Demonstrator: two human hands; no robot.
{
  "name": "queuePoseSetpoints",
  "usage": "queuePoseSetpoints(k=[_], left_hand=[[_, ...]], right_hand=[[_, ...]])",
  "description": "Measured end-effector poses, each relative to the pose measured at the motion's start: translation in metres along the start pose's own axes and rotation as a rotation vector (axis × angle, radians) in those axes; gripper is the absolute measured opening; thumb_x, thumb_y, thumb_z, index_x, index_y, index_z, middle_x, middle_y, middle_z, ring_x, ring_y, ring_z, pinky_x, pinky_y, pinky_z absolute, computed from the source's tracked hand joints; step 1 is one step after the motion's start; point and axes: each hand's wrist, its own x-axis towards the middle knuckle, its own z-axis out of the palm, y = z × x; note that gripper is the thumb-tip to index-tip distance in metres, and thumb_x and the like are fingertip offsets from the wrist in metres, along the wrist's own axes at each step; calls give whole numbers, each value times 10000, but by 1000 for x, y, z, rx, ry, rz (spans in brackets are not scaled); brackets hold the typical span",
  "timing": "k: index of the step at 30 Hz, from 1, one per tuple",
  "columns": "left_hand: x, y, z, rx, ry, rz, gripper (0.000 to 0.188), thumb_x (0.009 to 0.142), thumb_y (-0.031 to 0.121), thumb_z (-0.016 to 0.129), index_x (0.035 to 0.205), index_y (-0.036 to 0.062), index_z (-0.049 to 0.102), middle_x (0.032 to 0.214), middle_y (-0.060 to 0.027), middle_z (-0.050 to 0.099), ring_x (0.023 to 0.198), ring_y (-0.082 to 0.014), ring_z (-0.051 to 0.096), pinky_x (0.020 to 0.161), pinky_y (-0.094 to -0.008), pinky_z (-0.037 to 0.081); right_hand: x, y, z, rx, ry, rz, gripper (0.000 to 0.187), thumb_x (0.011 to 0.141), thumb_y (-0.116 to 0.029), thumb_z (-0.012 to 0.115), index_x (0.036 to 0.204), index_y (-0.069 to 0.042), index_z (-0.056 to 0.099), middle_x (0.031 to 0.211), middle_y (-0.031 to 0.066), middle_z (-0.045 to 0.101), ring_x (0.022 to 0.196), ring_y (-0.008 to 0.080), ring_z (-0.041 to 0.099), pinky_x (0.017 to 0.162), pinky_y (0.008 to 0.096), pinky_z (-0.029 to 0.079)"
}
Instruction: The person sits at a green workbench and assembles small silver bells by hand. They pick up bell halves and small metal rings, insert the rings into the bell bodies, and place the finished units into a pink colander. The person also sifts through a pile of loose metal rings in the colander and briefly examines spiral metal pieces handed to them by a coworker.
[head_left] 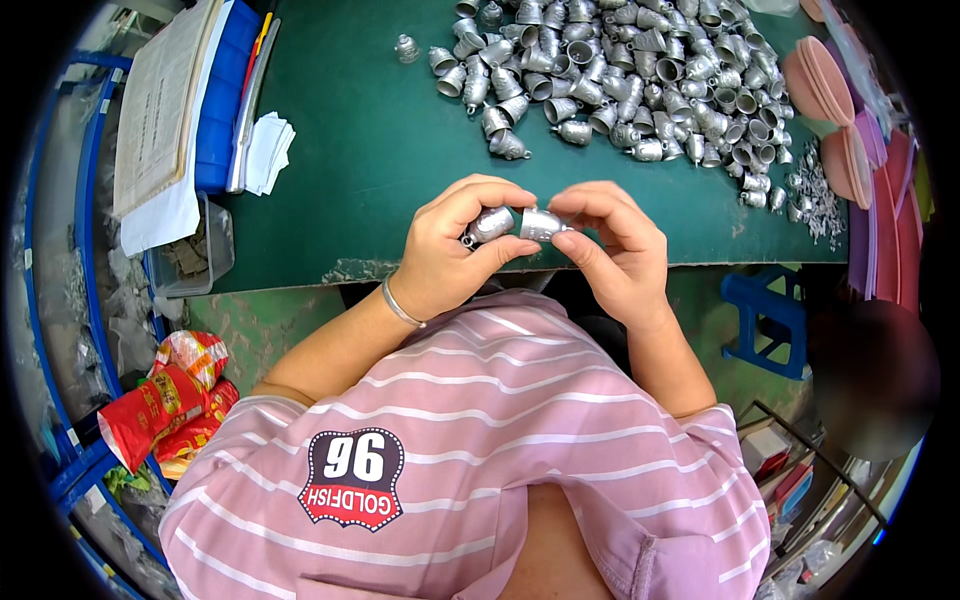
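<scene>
Two silver bells [490,226] [541,225], pinched one each, nearly meet between the hands [440,235] [622,252].

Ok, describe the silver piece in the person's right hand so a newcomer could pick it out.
At the near edge of the green table, find the right hand. It pinches the bell-shaped silver piece. Unlike the neighbouring piece in the left hand, its narrow end points right.
</scene>
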Motion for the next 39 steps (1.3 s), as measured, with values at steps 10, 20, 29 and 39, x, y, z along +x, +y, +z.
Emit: queuePoseSetpoints(k=[10, 20, 29, 39], left_hand=[[-10, 6, -11, -48, -60, 110, 403, 698, 10, 758, 1062, 26, 587, 917, -73, 638, 787, -152, 613, 712, -255, 494], [-91, -10, -66, -855, -93, -1249, 307, 886, 110, 569, 1154, -36, 534, 1021, -169, 627, 898, -241, 656, 569, -226, 551], [-73, -110, 16, -628, 184, -1389, 333, 897, 189, 557, 1178, 14, 532, 1116, -164, 589, 1097, -344, 517, 962, -421, 426], [-52, 9, -49, 185, -663, -453, 202, 842, 56, 603, 1019, -39, 619, 917, -115, 661, 815, -191, 637, 751, -293, 505]], right_hand=[[-2, 5, 3, -171, -81, -75, 158, 731, 79, 634, 859, -3, 589, 902, 117, 624, 846, 238, 611, 733, 311, 486], [36, 19, -20, -1061, 156, -330, 245, 716, 12, 604, 951, -55, 622, 918, 97, 582, 842, 296, 549, 722, 393, 423], [50, 21, -11, -1302, 51, -298, 154, 674, 10, 553, 818, -41, 568, 842, 92, 524, 800, 276, 516, 676, 382, 392], [16, 8, -4, 421, -40, 417, 276, 797, 45, 644, 1052, 12, 544, 984, 80, 603, 903, 132, 590, 837, 256, 485]])
